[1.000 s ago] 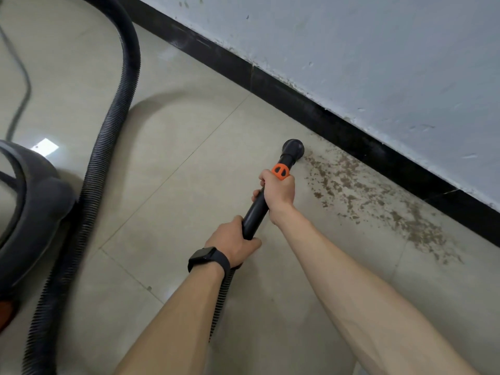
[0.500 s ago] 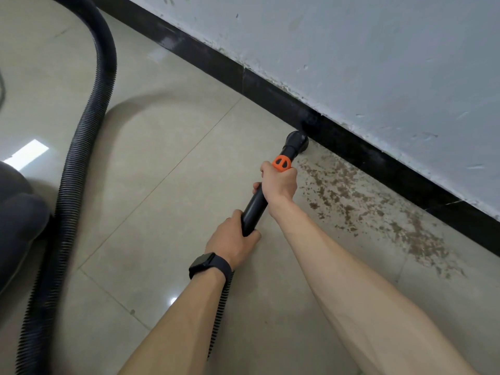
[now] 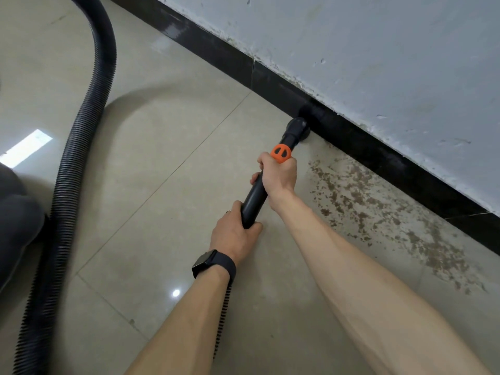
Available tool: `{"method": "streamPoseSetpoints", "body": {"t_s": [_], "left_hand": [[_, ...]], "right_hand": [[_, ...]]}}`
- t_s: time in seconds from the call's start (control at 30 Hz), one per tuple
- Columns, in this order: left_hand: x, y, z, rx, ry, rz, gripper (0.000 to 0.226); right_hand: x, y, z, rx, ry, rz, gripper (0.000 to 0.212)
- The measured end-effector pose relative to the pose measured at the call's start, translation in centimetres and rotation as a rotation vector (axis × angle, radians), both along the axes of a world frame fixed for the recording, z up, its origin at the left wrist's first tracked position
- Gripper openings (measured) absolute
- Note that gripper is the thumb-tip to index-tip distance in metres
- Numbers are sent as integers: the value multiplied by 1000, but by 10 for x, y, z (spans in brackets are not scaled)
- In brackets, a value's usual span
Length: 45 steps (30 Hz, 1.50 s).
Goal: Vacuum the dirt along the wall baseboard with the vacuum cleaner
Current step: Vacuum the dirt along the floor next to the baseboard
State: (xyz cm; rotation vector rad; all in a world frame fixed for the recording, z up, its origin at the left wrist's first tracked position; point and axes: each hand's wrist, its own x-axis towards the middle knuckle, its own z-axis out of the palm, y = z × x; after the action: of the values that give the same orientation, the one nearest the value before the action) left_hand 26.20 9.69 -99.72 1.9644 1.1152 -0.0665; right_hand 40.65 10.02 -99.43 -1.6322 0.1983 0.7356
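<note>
At nine o'clock sits the dark vacuum cleaner body (image 3: pixel 16 220), its ribbed hose (image 3: pixel 81 131) curving up past eleven o'clock. Near the middle the left hand (image 3: pixel 232 234), a black watch (image 3: pixel 213 263) on its wrist, clenches the lower end of the black wand (image 3: pixel 254 204) and the right hand (image 3: pixel 278 177) grasps it just under the orange collar (image 3: pixel 281 154) — the nozzle (image 3: pixel 297 129) sits right against the black baseboard (image 3: pixel 365 147) at one o'clock. Brown dirt (image 3: pixel 378 207) lies scattered along the baseboard toward four o'clock.
</note>
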Motion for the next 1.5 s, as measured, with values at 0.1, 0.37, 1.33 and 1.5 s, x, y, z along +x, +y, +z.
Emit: {"method": "streamPoseSetpoints", "body": {"t_s": [0.1,0.37,1.33,1.5], "left_hand": [[2,6,-1,-99,-78,92,23],[9,12,-3,-193,-103,125,23],[-149,-20,35,78,303,-462,23],[-130,-26,33,149,283,-470,25]], "right_hand": [[2,19,2,-84,-48,99,38],[8,32,4,-162,-82,239,34],[-159,-93,13,119,178,-209,31],[-138,-91,16,131,178,-244,26]]}}
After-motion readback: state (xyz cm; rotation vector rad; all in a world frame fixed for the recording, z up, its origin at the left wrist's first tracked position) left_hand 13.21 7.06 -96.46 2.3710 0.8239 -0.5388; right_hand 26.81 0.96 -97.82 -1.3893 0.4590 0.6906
